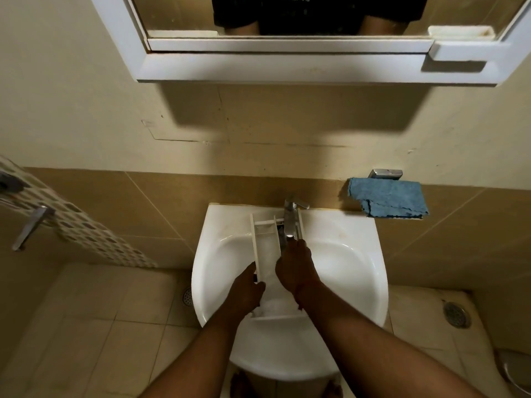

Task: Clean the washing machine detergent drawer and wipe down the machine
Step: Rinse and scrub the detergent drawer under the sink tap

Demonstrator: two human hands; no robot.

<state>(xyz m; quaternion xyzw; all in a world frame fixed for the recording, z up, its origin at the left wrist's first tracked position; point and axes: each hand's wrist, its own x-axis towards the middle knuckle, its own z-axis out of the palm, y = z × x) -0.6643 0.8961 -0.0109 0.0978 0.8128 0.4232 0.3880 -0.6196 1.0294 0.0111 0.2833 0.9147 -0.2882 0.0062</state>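
Note:
A white detergent drawer (pixel 265 248) lies lengthways in the white sink (pixel 344 254), its far end under the chrome tap (pixel 290 218). My left hand (pixel 247 291) grips the drawer's left wall near its front end. My right hand (pixel 294 268) rests inside the drawer's right compartment, fingers stretched toward the tap spout; whether it grips anything I cannot tell. White foam or water shows in the drawer between my hands. A blue cloth (pixel 388 201) hangs on a wall holder to the right of the sink. The washing machine is out of view.
A white-framed mirror cabinet (pixel 287 67) juts out overhead above the sink. A patterned shower curtain (pixel 80 222) and a metal handle (pixel 31 225) are at the left. Floor drains (pixel 456 314) sit in the tiled floor on both sides. A bin edge (pixel 517 374) shows lower right.

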